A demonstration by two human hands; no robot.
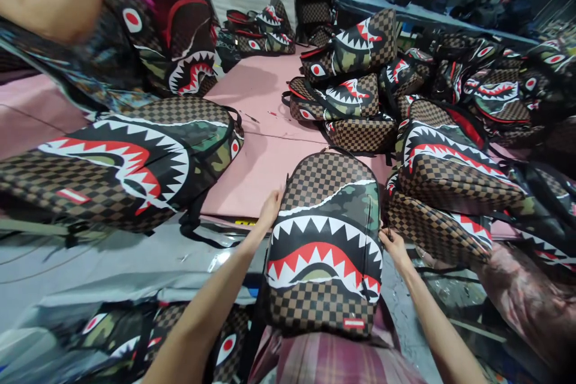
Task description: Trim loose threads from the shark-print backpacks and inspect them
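Note:
A checkered backpack (327,192) with a camouflage patch and a shark-mouth print stands upright before me, its base against my plaid clothing. My left hand (272,206) grips its left edge, most of the fingers hidden behind the side. At the right edge, my right hand (394,243) is closed with the fingers pinched against the side; a small dark bit shows by the fingertips, too small to name. The bag's top leans toward the pink tabletop (243,162).
Another shark-print backpack (135,162) lies at the table's left. Stacked backpacks (346,96) and more bags (459,168) crowd the right. A co-worker's arm (67,0) reaches over an open backpack (180,42). Covered bags (121,336) lie low at left.

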